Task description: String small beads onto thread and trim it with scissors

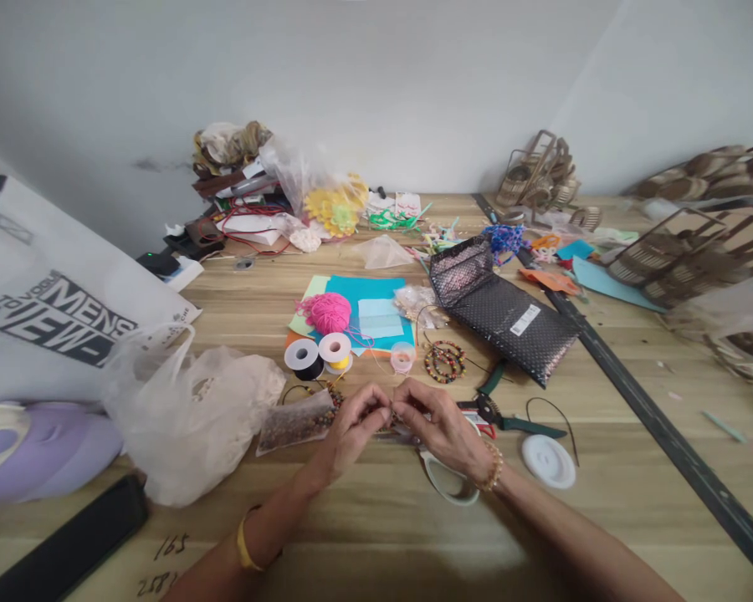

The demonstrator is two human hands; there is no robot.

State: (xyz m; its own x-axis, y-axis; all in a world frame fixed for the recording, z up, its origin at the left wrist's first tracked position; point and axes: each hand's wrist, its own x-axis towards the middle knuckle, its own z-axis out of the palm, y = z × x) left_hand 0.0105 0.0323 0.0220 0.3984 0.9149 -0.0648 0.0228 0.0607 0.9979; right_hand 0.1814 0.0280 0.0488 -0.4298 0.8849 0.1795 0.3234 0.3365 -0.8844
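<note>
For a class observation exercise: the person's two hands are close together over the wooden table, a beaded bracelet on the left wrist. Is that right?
Not quite: the head view shows the beaded bracelet on the right wrist, not the left. The left hand and right hand are close together over the wooden table.

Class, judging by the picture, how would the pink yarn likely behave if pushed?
The pink yarn would probably squash softly, since it looks like wound strands. Its rounded shape suggests it might roll a little. It may also unwind, because loose strands trail from it onto the blue sheet.
</note>
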